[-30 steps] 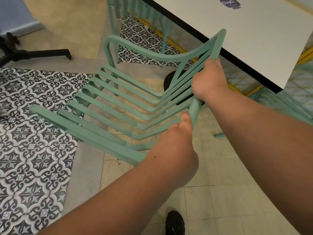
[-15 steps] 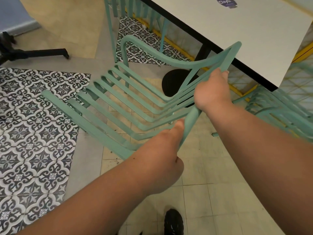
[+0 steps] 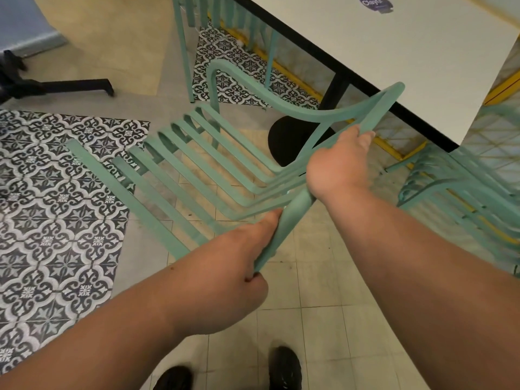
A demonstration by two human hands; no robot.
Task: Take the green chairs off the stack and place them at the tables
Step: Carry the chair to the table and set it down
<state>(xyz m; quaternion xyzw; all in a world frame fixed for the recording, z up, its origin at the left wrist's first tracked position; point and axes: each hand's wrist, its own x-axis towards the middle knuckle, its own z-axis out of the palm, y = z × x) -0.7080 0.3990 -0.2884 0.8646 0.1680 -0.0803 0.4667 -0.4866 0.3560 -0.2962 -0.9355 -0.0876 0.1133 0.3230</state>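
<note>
Cream tiles cover the floor [image 3: 323, 277] underfoot, with a patch of black-and-white patterned tiles [image 3: 56, 206] to the left and another beyond the desk [image 3: 422, 66]. The desk has a white top with a black edge and stands on a black round base [image 3: 287, 142]. On its far part sits a dark blue sticker [image 3: 375, 2]; its writing is too small to read. A black wheeled base [image 3: 56, 87] lies at the upper left, and black shoes [image 3: 284, 367] show at the bottom.

The chair [image 3: 309, 115] is held tilted just in front of the desk, its top corner against the black edge. The left hand [image 3: 225, 277] grips the lower end of the side rail, fingers curled under it and thumb along it. The right hand [image 3: 337, 170] clasps the same rail higher up, fingers wrapped round it. The stack [image 3: 450, 192] of green chairs stands to the right, under the desk's corner. Whether the chair's legs touch the floor I cannot tell.

Both hands keep the grip they had a second ago. More of the black base now shows through the slats, and a second shoe has come into view.
</note>
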